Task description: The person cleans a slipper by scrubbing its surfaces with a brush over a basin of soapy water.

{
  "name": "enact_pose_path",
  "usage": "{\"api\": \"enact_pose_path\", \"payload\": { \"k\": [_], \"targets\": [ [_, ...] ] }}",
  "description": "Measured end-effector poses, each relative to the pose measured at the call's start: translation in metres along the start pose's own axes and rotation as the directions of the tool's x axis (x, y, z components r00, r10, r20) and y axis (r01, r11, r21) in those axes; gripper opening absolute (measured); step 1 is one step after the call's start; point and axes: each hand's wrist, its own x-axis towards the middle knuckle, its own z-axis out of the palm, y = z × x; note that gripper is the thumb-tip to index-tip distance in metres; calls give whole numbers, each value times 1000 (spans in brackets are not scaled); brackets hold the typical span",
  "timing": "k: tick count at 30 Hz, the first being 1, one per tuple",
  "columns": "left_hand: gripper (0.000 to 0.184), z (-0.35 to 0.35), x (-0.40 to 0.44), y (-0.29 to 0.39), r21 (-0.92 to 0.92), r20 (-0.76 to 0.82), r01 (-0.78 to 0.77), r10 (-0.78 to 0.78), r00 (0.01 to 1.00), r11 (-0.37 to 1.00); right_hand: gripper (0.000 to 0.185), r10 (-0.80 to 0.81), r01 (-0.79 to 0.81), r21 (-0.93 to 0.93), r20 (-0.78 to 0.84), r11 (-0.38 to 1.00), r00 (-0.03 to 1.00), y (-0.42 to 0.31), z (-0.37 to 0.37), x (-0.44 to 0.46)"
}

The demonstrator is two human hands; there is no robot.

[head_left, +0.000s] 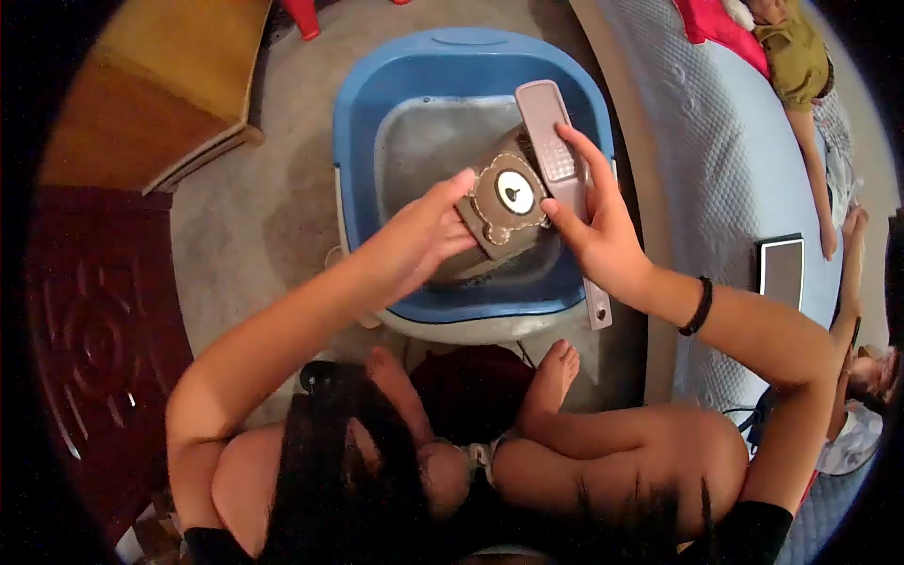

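Observation:
My left hand (428,231) grips the near left edge of a brown bear-face slipper (497,229), with the thumb on top and the fingers beneath. Stitching outlines the bear, and a white oval with a dark nose sits in its middle. My right hand (603,221) is closed around a pink long-handled brush (542,118), its bristle side hidden. The brush head lies against the slipper's right side, and the handle's holed end shows below my wrist. Both are above a blue basin (476,42) holding cloudy water (424,141).
A bed with a pale quilted cover (650,122) runs along the right. Two people lie there, near a dark-framed tablet-like screen (782,268). A wooden cabinet (179,66) stands at upper left, with a dark red carved panel (104,330) below. My feet flank the basin's near side.

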Motion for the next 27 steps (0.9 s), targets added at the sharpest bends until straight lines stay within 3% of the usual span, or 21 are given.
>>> {"api": "enact_pose_path", "payload": {
  "k": [2, 4, 6, 9, 12, 14, 15, 18, 19, 22, 26, 27],
  "targets": [
    [64, 7, 4, -2, -237, 54, -46, 61, 997, 970, 69, -50, 51, -115, 16, 992, 999, -3, 5, 1],
    [66, 12, 6, -4, -407, 41, -88, 115, 993, 909, 69, 26, -9, -221, 76, 975, 997, -17, 6, 6],
    [68, 16, 10, -6, -455, 28, -142, 174, 984, 879, 70, -16, 73, -274, 202, 959, 979, -16, 0, 20],
    [72, -5, 26, -16, -604, 190, -99, 263, 946, 791, 73, 204, -100, -338, 289, 936, 935, -29, -2, 33],
    [72, -6, 28, -21, -622, 130, -113, 245, 961, 775, 78, 93, 71, -460, 324, 885, 942, -17, -7, 36],
    [70, -4, 27, -17, -607, 128, -99, 221, 967, 788, 80, 150, 39, -560, 288, 828, 946, -28, -13, 34],
    [69, -4, 28, -19, -590, 145, -92, 217, 965, 802, 81, -75, 259, -520, 349, 814, 934, -21, -14, 36],
    [65, -7, 33, -23, -586, 167, -66, 200, 965, 808, 83, -16, 267, -631, 375, 728, 927, -29, -20, 32],
    [64, -10, 36, -24, -623, 153, -47, 180, 972, 781, 82, 90, 241, -706, 397, 666, 913, -40, -19, 34],
    [63, -14, 31, -25, -581, 127, -27, 123, 984, 814, 80, 53, 404, -722, 518, 561, 853, -44, -21, 33],
    [63, -20, 34, -30, -602, 205, -14, 172, 964, 798, 78, 159, 390, -775, 523, 497, 837, -56, -30, 32],
    [64, -14, 30, -26, -631, 156, -18, 150, 976, 776, 77, 105, 414, -764, 526, 495, 844, -58, -31, 31]
  ]
}}
